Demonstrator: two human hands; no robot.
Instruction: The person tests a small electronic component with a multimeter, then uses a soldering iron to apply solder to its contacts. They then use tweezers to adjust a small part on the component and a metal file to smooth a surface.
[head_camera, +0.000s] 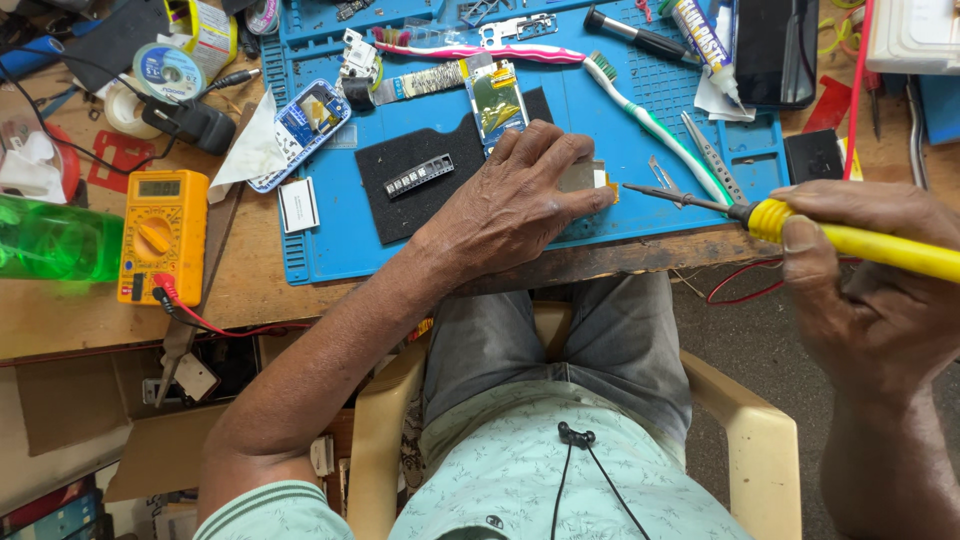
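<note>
Head view: the left hand (520, 195) lies flat on the blue repair mat (640, 140), fingers spread, pressing down a small display panel (590, 180) with an orange flex tab at its edge. The right hand (870, 270), past the mat's right edge, has its grip closed round a yellow-handled soldering iron (800, 225), tip just beside the panel. On the counter left of the mat sits a yellow multimeter (160, 235).
</note>
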